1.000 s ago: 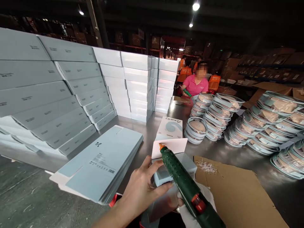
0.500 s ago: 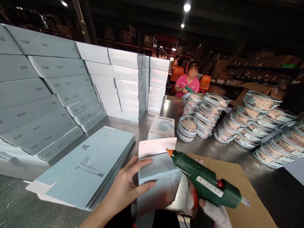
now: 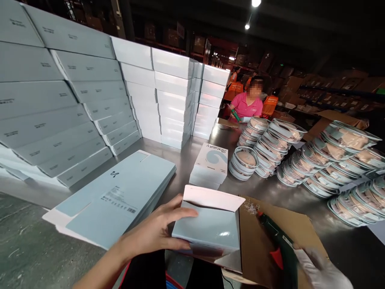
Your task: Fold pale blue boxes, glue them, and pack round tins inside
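My left hand (image 3: pixel 164 224) grips the left side of a pale blue carton (image 3: pixel 207 228), fingers on top and thumb on the near face. The carton's white-lined flap (image 3: pixel 213 197) stands raised at its far edge, and a shiny spot shows on the blue panel. My gloved right hand (image 3: pixel 321 267) is closed at the back of a dark green hot glue gun (image 3: pixel 278 235) with a red trigger. The gun's nozzle points at dried glue strands (image 3: pixel 251 206) on a brown cardboard sheet (image 3: pixel 288 212). Some of the right fingers are hidden.
Flat blue cartons (image 3: pixel 120 192) are piled at left, before a tall wall of closed boxes (image 3: pixel 90 96). A printed box (image 3: pixel 212 158) stands ahead. Stacked round clear containers (image 3: pixel 288 156) fill the right. A co-worker in pink (image 3: pixel 248 104) sits across the metal table (image 3: pixel 168 154).
The glue gun has moved away from the carton's flap, right and down over the cardboard sheet. My left hand still holds the carton, now turned so its top panel faces me more.
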A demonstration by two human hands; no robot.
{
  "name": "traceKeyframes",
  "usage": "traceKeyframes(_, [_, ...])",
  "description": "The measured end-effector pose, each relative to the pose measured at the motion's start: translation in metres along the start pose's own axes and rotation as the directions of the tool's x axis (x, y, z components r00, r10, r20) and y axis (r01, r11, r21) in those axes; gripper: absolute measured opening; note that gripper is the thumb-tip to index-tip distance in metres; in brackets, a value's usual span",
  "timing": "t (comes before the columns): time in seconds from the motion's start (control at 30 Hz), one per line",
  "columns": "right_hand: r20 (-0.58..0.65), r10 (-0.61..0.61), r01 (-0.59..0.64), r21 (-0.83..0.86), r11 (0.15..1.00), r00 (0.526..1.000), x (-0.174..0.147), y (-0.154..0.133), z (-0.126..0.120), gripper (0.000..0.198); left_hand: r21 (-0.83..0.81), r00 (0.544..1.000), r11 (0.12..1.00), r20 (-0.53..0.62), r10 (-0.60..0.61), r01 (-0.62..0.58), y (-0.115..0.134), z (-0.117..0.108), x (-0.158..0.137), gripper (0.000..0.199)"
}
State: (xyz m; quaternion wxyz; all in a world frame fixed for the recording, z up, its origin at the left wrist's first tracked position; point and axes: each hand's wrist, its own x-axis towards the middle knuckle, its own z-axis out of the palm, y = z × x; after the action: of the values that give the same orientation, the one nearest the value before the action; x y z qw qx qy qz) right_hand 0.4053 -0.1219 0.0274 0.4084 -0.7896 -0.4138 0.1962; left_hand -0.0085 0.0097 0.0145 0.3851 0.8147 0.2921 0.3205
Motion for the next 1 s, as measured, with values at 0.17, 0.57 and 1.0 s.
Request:
traceKeyframes(0.17, [0.255,-0.487,0.376,0.380,0.845,0.836,-0.017,-0.049,0.073,0.108,-0.032,0.999,0.999,-0.025,0.020,-0.021,-0.004,0.006,-0.003,0.051])
traceKeyframes(0.57, [0.238,-0.881,0.838,0.285,0.466,0.409,-0.030,-0.085,0.107,0.057,-0.001,0.949,0.956,-0.122,0.291,-0.294,-0.007,0.019,-0.006,0.026])
traceKeyframes(1.0, [0.097,-0.755,0.715,0.261,0.648,0.649,-0.026,-0.051,0.127,0.085,-0.314,0.926,0.939,-0.378,0.013,-0.141,-0.017,0.023,-0.009,0.019])
